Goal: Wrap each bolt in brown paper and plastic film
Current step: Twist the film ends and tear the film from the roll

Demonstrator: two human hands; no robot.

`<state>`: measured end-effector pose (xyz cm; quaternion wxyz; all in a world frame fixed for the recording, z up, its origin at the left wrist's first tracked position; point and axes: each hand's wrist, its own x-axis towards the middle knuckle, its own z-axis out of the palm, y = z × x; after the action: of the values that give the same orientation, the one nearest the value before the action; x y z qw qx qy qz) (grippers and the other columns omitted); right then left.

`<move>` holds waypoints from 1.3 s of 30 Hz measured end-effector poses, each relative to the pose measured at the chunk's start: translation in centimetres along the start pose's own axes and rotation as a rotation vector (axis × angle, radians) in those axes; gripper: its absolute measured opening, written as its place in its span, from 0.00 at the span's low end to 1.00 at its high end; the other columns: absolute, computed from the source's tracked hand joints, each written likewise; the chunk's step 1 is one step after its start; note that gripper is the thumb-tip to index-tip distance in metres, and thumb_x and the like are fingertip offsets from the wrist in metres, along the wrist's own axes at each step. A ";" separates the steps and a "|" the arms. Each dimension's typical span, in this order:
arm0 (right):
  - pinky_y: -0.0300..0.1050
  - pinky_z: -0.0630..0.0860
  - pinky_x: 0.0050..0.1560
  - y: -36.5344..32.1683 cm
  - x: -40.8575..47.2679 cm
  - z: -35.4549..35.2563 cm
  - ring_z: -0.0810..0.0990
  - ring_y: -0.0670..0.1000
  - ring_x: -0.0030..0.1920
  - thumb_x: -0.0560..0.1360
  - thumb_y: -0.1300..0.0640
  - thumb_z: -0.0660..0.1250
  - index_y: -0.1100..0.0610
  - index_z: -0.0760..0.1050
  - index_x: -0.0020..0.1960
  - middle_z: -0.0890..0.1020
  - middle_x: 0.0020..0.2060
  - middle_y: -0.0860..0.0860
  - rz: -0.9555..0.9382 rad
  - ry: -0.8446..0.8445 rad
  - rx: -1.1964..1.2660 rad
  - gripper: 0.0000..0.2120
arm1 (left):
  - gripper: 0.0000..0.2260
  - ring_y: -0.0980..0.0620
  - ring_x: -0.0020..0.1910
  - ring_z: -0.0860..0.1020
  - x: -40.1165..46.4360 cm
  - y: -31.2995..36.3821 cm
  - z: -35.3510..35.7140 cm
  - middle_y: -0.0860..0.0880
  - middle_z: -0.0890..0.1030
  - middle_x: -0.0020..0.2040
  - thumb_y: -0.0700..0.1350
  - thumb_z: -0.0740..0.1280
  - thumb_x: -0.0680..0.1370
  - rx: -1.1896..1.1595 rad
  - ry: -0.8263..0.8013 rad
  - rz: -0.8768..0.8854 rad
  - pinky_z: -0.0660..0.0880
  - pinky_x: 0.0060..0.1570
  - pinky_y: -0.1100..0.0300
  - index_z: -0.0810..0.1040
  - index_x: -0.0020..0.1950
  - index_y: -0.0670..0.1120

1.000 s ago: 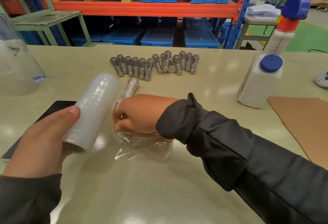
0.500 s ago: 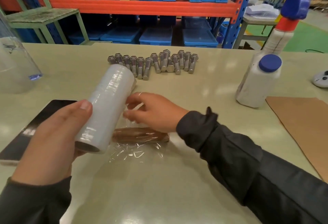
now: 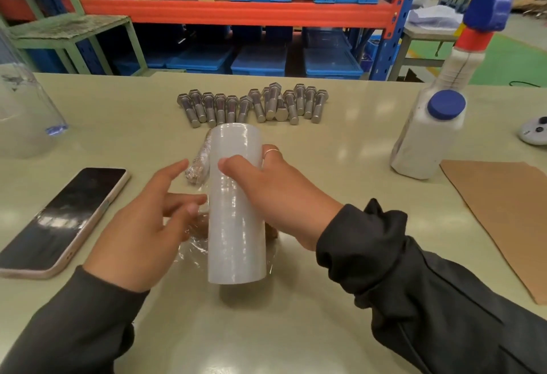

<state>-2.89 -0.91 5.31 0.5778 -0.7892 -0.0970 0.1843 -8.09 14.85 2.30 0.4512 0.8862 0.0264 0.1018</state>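
My right hand grips the white roll of plastic film, which stands nearly upright over the table's middle. Beside the roll, my left hand has its fingers spread, with the fingertips at the loose clear film on the table. A brown-paper-wrapped bolt lies behind the roll; only its end shows. A bolt wrapped in film lies just beyond my left fingers. Several bare steel bolts lie in a row further back.
A phone lies at the left. A clear container stands far left. A white bottle with a blue cap stands at the right, with a sheet of brown paper in front of it.
The film roll has passed from my left hand to my right hand and now stands more upright. My left hand has let go and spread its fingers beside it.
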 end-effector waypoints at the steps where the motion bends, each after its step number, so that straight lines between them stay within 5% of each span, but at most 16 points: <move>1: 0.44 0.77 0.46 -0.1 -0.3 -0.1 0.79 0.49 0.48 0.74 0.42 0.62 0.52 0.61 0.64 0.77 0.49 0.47 -0.026 0.006 -0.002 0.24 | 0.26 0.60 0.42 0.80 0.1 -0.2 0.0 0.64 0.80 0.45 0.41 0.65 0.76 0.123 -0.013 0.032 0.75 0.46 0.62 0.62 0.67 0.63; 3: 0.44 0.77 0.46 -0.3 -0.7 -0.5 0.79 0.48 0.48 0.74 0.41 0.62 0.49 0.60 0.68 0.77 0.50 0.46 -0.079 0.039 -0.055 0.26 | 0.30 0.63 0.36 0.79 0.1 -0.4 0.1 0.68 0.77 0.43 0.41 0.69 0.73 0.267 -0.017 0.050 0.68 0.37 0.74 0.62 0.68 0.63; 6: 0.46 0.77 0.49 -0.2 -1.4 -1.8 0.78 0.50 0.49 0.74 0.38 0.59 0.45 0.42 0.76 0.74 0.54 0.46 -0.119 0.109 -0.255 0.38 | 0.32 0.62 0.33 0.77 0.3 -0.5 0.3 0.70 0.75 0.41 0.40 0.72 0.71 0.354 -0.029 0.064 0.65 0.35 0.74 0.64 0.69 0.61; 11: 0.44 0.72 0.34 0.3 -3.3 -3.9 0.77 0.50 0.34 0.75 0.35 0.55 0.33 0.28 0.68 0.79 0.41 0.50 -0.118 0.189 -0.696 0.37 | 0.30 0.68 0.34 0.69 0.9 -0.8 0.8 0.66 0.76 0.40 0.39 0.72 0.71 0.427 -0.055 0.085 0.63 0.36 0.76 0.66 0.69 0.55; 15: 0.44 0.67 0.34 0.6 -3.7 -5.5 0.71 0.51 0.33 0.76 0.35 0.50 0.38 0.32 0.72 0.78 0.41 0.52 0.022 0.219 -0.991 0.34 | 0.26 0.63 0.41 0.71 1.4 -0.6 0.9 0.65 0.74 0.39 0.41 0.71 0.72 0.482 -0.071 0.089 0.63 0.38 0.72 0.67 0.67 0.53; 18: 0.46 0.68 0.42 1.5 -3.4 -6.0 0.76 0.57 0.48 0.77 0.37 0.50 0.41 0.36 0.75 0.77 0.59 0.52 0.166 0.161 -1.125 0.33 | 0.25 0.59 0.45 0.73 1.6 -0.1 0.7 0.66 0.73 0.40 0.44 0.70 0.73 0.553 -0.119 0.112 0.69 0.46 0.63 0.65 0.67 0.55; 22: 0.45 0.64 0.44 2.8 -3.0 -5.6 0.75 0.56 0.59 0.77 0.38 0.50 0.41 0.39 0.75 0.71 0.67 0.50 0.256 0.132 -1.191 0.32 | 0.23 0.60 0.51 0.72 1.8 1.2 0.5 0.64 0.73 0.49 0.50 0.66 0.76 0.745 -0.180 0.243 0.72 0.52 0.63 0.60 0.68 0.58; 25: 0.44 0.63 0.44 3.1 -2.9 -5.5 0.75 0.56 0.58 0.77 0.37 0.50 0.41 0.38 0.75 0.71 0.67 0.49 0.266 0.143 -1.200 0.32 | 0.26 0.61 0.59 0.69 2.5 2.3 0.6 0.64 0.70 0.59 0.57 0.65 0.74 0.769 -0.308 0.416 0.66 0.56 0.68 0.58 0.69 0.63; 29: 0.44 0.64 0.42 3.3 -3.2 -5.5 0.76 0.56 0.56 0.77 0.37 0.50 0.40 0.38 0.75 0.73 0.65 0.50 0.248 0.166 -1.156 0.32 | 0.33 0.62 0.58 0.64 3.5 2.6 2.8 0.61 0.67 0.62 0.61 0.69 0.68 0.634 -0.569 0.431 0.60 0.56 0.72 0.62 0.70 0.60; 34: 0.43 0.64 0.43 4.1 -3.2 -5.0 0.75 0.55 0.57 0.79 0.42 0.50 0.38 0.43 0.75 0.78 0.58 0.50 0.164 0.185 -1.020 0.27 | 0.32 0.56 0.61 0.65 4.1 0.9 4.7 0.56 0.67 0.57 0.59 0.71 0.68 0.622 -0.539 0.338 0.62 0.58 0.67 0.66 0.69 0.53; 36: 0.44 0.65 0.46 4.3 -3.2 -5.0 0.74 0.56 0.59 0.79 0.43 0.51 0.36 0.47 0.74 0.72 0.65 0.53 0.154 0.191 -0.966 0.25 | 0.26 0.55 0.57 0.67 4.0 0.8 5.0 0.57 0.66 0.50 0.59 0.70 0.69 0.635 -0.515 0.340 0.64 0.54 0.66 0.71 0.64 0.53; 39: 0.45 0.68 0.56 3.9 -3.2 -5.0 0.73 0.60 0.61 0.80 0.46 0.51 0.35 0.53 0.72 0.44 0.75 0.60 0.184 0.153 -0.957 0.22 | 0.18 0.54 0.55 0.69 3.4 1.0 5.2 0.56 0.69 0.49 0.59 0.66 0.73 0.715 -0.430 0.398 0.64 0.51 0.65 0.73 0.59 0.52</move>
<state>-4.04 -7.65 3.49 0.1375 -0.9826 -0.0578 0.1108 -3.75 10.57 0.68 0.0840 0.9750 -0.2051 -0.0153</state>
